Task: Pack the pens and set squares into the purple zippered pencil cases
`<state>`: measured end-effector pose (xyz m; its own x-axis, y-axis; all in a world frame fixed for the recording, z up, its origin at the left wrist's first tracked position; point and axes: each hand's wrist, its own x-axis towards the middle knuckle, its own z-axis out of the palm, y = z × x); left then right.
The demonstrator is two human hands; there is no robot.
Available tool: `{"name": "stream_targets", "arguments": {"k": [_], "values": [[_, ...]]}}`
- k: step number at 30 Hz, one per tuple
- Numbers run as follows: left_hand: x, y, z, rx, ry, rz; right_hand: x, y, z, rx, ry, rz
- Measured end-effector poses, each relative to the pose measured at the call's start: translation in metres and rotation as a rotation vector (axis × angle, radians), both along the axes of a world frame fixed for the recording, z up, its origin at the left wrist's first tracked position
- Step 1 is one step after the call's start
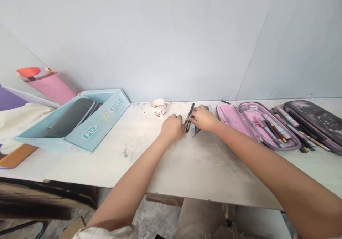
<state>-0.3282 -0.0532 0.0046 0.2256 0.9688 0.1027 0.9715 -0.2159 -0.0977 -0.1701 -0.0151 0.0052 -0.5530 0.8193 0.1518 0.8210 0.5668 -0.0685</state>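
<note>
The left hand (172, 127) and right hand (203, 118) were narrowly curled on either side of two dark pens (189, 117); whether they gripped could not be told. The right hand partly covered a triangular ruler (197, 129). Risk: released pens could roll. The open pink pencil case (232, 119) held markers (272, 127); the blue carton (104, 123) held a grey flat object (70, 117).

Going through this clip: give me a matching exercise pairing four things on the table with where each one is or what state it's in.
Things:
1. paper cup
2. pink pencil case
3. black pens
4. light blue box

Places and states:
A. between the left hand and right hand
B. lying open, right of the hands
C. left end of the table
D. just beyond the left hand

Pairs: 1-D, 2-B, 3-A, 4-C
</note>
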Motion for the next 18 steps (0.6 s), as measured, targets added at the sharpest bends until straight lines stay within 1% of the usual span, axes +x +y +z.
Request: {"name": "stream_targets", "arguments": {"k": [3, 6, 8, 11, 13, 15, 16, 18], "values": [[0.009, -0.012, -0.011, -0.071, -0.024, -0.044, -0.008, -0.001, -0.005, -0.010, 0.007, -0.015], [0.010, -0.016, -0.018, -0.099, -0.039, -0.036, -0.006, -0.002, -0.009, -0.002, 0.017, -0.023], [0.004, -0.017, -0.017, -0.127, -0.053, -0.012, -0.001, -0.003, -0.010, -0.005, 0.039, -0.039], [-0.007, -0.020, -0.009, -0.202, -0.110, 0.054, 0.008, -0.007, -0.008, -0.013, 0.091, -0.053], [-0.010, -0.023, -0.003, -0.231, -0.239, 0.117, 0.012, -0.012, -0.005, -0.019, 0.143, -0.052], [-0.003, -0.027, 0.002, -0.229, -0.444, 0.143, 0.017, -0.019, -0.001, -0.037, 0.213, -0.061], [0.006, -0.028, 0.005, -0.223, -0.551, 0.130, 0.021, -0.022, 0.002, -0.047, 0.254, -0.068], [0.032, -0.029, 0.009, -0.220, -0.725, 0.045, 0.034, -0.029, 0.008, -0.051, 0.340, -0.084]]}}
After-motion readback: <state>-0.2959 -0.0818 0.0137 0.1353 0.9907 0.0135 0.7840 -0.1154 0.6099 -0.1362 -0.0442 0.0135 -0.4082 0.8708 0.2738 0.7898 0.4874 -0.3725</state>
